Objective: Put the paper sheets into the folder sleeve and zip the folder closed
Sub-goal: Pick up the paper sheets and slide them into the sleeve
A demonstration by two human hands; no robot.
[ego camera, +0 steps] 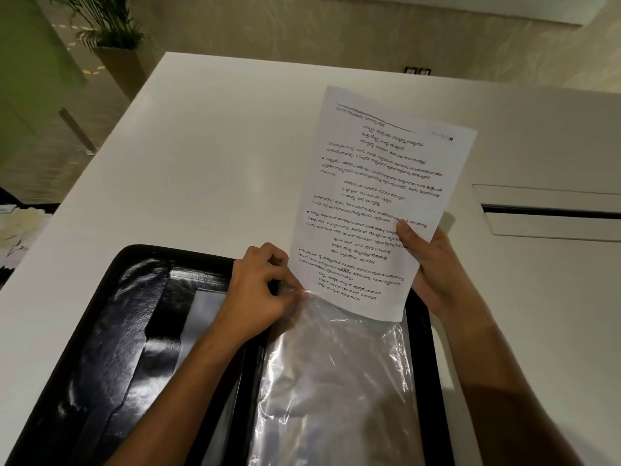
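Lying open on the white table (218,146), the black zip folder (111,348) shows its glossy left panel, with a pale sheet tucked in a pocket there, and on its right half the clear plastic sleeve (336,381). The left hand (262,294) is closed in a narrow pinch on the sleeve's top-left corner, apparently lifting the front film so the mouth stays open for the paper. Further right, the printed paper sheets (376,196) stand tilted above the sleeve, long axis running from the folder away toward the far side of the table and leaning slightly right, text upright to the wearer. Their bottom edge sits at the sleeve's mouth; whether it has entered the film cannot be told. The right hand (433,264) grips the sheets at their lower right edge, thumb on the printed face and fingers behind, likely to steer them straight down. How many sheets are held cannot be told. The zip is not yet closed.
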